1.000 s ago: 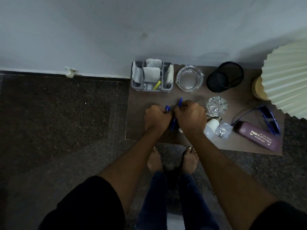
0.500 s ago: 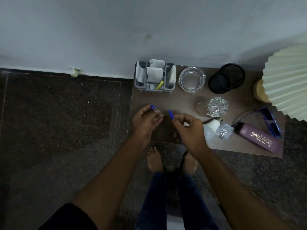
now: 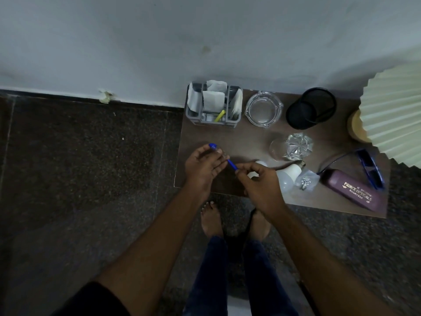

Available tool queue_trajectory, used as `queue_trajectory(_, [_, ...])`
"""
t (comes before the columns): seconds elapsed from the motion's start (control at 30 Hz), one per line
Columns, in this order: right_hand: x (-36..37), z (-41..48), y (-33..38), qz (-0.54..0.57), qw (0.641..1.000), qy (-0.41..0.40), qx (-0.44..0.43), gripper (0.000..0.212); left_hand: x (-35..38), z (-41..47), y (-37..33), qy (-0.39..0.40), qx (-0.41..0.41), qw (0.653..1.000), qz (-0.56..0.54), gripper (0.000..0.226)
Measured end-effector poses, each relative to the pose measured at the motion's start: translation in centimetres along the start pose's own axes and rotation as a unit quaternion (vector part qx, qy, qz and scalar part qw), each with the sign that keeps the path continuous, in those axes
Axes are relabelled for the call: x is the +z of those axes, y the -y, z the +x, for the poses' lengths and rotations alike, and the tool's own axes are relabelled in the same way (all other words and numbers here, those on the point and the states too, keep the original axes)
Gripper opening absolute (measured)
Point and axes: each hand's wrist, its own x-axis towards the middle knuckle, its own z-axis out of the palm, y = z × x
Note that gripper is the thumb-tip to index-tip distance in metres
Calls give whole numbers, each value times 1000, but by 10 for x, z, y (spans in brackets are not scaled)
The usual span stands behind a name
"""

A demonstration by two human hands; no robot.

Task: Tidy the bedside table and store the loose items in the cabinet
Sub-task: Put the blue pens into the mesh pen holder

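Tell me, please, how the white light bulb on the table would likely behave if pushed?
Lying on its side and rounded, the light bulb would probably roll. It sits near the table's front edge, so it might drop off. Its smooth dome may be slippery.

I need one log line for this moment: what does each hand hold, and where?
left hand: pinches pen cap | right hand: pinches blue pen | place: above table, front left corner | stage: capping pen, likely

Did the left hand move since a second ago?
Yes. The left hand, pinching the blue cap, slid left, away from the right hand holding the pen, toward the bedside table's left edge.
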Motion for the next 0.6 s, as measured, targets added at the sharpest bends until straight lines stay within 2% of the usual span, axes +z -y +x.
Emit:
queue_trajectory(0.27, [-2, 5, 5, -6, 1000, 3, -26, 21, 5, -8, 4, 11, 11, 1000, 15, 43])
queue_trajectory(0.43, [-1, 7, 9, 31, 999, -3, 13, 19, 10, -12, 5, 18, 36, 998, 44, 40])
queue_trajectory(0.6, [-4, 8, 16, 130, 989, 16, 71, 4, 13, -12, 0, -3, 48, 996, 71, 36])
